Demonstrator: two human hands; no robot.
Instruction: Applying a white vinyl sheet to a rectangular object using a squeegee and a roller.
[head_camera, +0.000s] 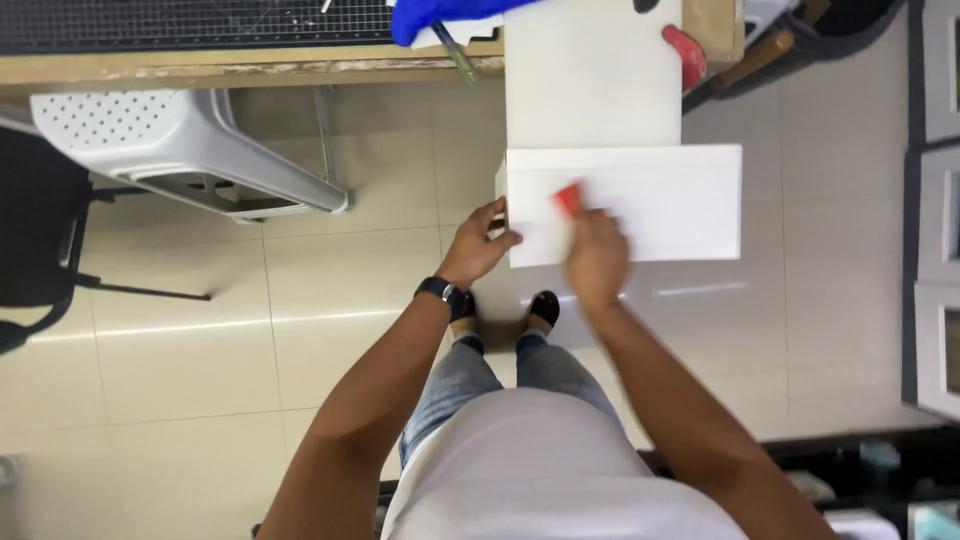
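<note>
Red tool on white board

White board: matt, smooth, looks like foam or card sheet. Red tool on the board: plastic-looking, blurred. Above the board, workbench edge: worn wood, rough. Left of the board, grey chair: moulded plastic, perforated seat. Floor tiles beneath: glossy, reflective.
</note>
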